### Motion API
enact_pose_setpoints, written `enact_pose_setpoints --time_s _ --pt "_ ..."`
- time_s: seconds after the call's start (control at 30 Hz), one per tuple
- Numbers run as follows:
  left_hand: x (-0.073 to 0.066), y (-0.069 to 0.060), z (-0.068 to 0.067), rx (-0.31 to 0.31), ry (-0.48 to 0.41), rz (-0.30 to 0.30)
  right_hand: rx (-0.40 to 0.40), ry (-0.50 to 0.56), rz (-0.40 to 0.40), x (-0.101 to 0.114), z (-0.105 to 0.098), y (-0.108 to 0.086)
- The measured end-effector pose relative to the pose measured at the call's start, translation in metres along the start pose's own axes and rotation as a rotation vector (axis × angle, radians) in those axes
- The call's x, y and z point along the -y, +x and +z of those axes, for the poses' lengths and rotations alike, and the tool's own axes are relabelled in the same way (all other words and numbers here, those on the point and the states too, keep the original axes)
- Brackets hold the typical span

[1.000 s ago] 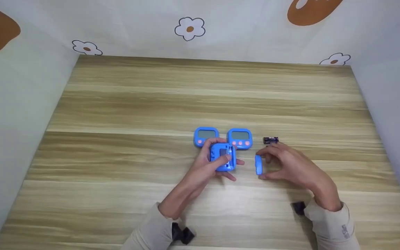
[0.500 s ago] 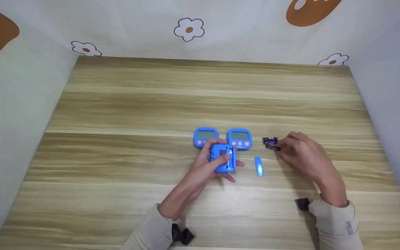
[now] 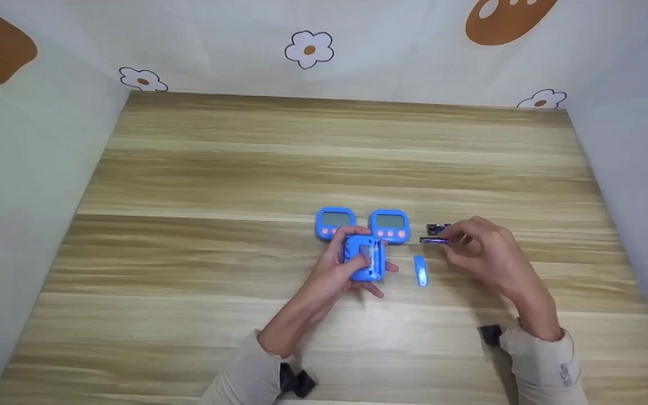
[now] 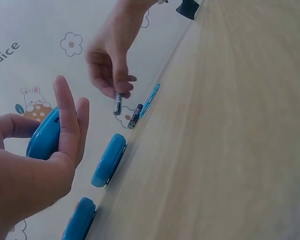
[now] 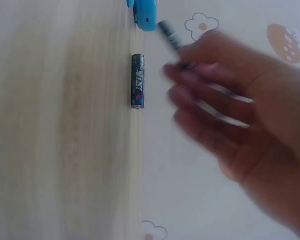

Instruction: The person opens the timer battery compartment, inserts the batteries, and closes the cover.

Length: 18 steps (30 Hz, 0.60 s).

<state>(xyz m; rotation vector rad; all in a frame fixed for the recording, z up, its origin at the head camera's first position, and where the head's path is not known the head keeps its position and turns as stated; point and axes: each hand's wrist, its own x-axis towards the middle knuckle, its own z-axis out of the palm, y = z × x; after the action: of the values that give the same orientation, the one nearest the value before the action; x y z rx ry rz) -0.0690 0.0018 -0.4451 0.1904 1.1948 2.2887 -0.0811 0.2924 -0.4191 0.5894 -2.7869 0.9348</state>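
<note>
My left hand (image 3: 327,275) grips a blue digital timer (image 3: 356,245), back side up, the thumb lying across it. The battery compartment along its right side is uncovered. Between thumb and fingertips, my right hand (image 3: 495,261) pinches a small dark battery (image 3: 431,240), lifted off the table in the left wrist view. Another battery (image 5: 137,82) lies on the table beside that hand. The loose blue battery cover (image 3: 421,271) rests on the table between the hands. Two more blue timers, a left one (image 3: 335,218) and a right one (image 3: 390,219), lie screen up just beyond my left hand.
The wood-grain table (image 3: 217,169) is bordered by pale walls (image 3: 391,56) printed with flowers and brown shapes. Black pieces hang by both sleeves, a left one (image 3: 297,381) and a right one (image 3: 491,335).
My right hand has set the battery cover down on the table, moved to the batteries and picked one up, bringing it slightly left. The left hand keeps holding the timer.
</note>
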Motion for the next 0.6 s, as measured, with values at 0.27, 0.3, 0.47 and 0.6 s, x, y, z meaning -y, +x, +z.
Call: enact_pose_setpoints --time_s 0.27,0.3,0.47,0.6 --pt "0.006 0.0 0.002 0.045 0.037 0.028 -0.119 0.281 -0.228 0.04 0.022 0.004" --pt "0.007 0.0 0.002 0.051 0.039 0.032 -0.118 0.281 -0.253 0.043 0.025 0.004" --pt "0.008 0.0 0.003 0.057 0.042 0.043 -0.117 0.259 -0.345 0.053 0.032 0.007" --pt "0.007 0.0 0.004 0.059 0.044 0.038 -0.111 0.252 -0.413 0.057 0.036 0.008"
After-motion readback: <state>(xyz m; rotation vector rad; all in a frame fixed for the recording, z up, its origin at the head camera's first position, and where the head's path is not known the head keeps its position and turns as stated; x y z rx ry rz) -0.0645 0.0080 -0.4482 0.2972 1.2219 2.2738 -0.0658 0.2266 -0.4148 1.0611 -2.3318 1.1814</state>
